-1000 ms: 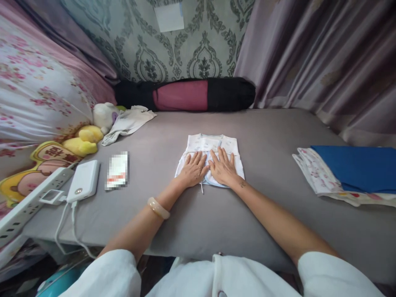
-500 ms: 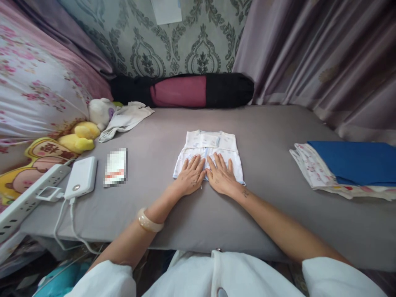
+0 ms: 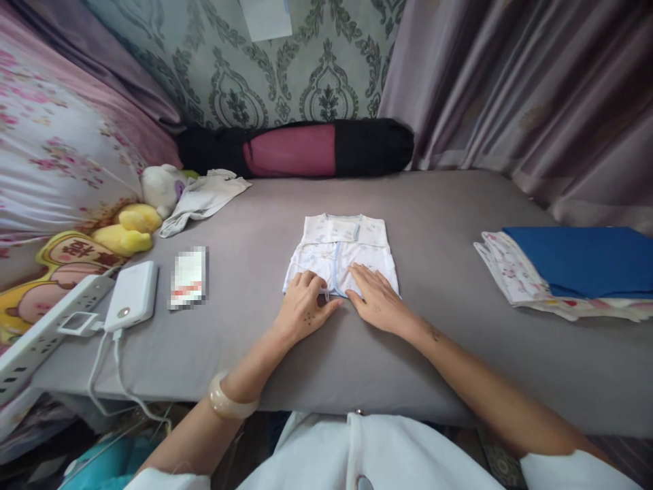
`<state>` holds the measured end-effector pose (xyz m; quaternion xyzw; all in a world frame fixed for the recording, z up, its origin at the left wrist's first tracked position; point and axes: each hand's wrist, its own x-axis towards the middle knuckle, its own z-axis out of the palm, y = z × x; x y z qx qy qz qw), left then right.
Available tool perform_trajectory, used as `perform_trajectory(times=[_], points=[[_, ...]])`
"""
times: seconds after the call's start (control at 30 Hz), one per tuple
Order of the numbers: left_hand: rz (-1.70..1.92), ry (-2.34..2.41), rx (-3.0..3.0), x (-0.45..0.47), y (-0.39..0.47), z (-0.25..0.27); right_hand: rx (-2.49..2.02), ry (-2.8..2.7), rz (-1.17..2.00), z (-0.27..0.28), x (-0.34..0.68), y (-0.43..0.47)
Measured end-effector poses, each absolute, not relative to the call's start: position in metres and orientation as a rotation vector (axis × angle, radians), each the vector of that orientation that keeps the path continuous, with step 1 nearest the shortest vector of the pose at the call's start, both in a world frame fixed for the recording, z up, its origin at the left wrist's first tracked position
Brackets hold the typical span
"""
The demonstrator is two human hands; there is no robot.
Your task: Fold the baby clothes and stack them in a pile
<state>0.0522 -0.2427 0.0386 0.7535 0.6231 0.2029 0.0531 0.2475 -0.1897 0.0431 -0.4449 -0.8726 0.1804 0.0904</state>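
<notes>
A small white baby shirt (image 3: 343, 235) with blue trim and a faint print lies folded on the grey-covered table (image 3: 439, 381) in front of me. My left hand (image 3: 306, 306) rests at its lower left corner, fingers slightly bent and the thumb held apart. By those fingertips a thin white tie string shows at the shirt's lower edge. My right hand (image 3: 378, 299) lies on the lower right part of the shirt with its fingers stretched out. Neither hand is closed round the cloth.
On the right is a folded stack with blue cloth (image 3: 581, 262) on top. To the left lie a power bank (image 3: 132, 292), a power strip (image 3: 45, 333), a blurred-out packet (image 3: 188, 278), plush toys (image 3: 127, 228) and a pale cloth (image 3: 204, 197). A long black-and-maroon bag (image 3: 296, 150) lies at the back.
Both hands have drawn back toward me and apart, uncovering more of the shirt's middle. My left fingers have curled a little. The shirt lies as before.
</notes>
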Motion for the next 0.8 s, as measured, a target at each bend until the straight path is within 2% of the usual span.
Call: perform_trajectory(times=[0.33, 0.5, 0.67, 0.8], points=[[0.386, 1.886, 2.170, 0.056, -0.249, 0.053, -1.338, -2.150, 0.553, 0.042, 0.270, -0.171], [0.527, 1.976, 2.150, 0.053, -0.234, 0.054, -1.410, -2.042, 0.516, 0.044, 0.282, -0.164], [0.913, 1.920, 2.244, 0.049, -0.207, 0.046, -1.390, -2.216, 0.377, 0.043, 0.287, -0.167], [0.594, 1.751, 2.420, 0.059, -0.196, 0.036, -1.390, -2.507, 0.235, 0.038, 0.280, -0.177]])
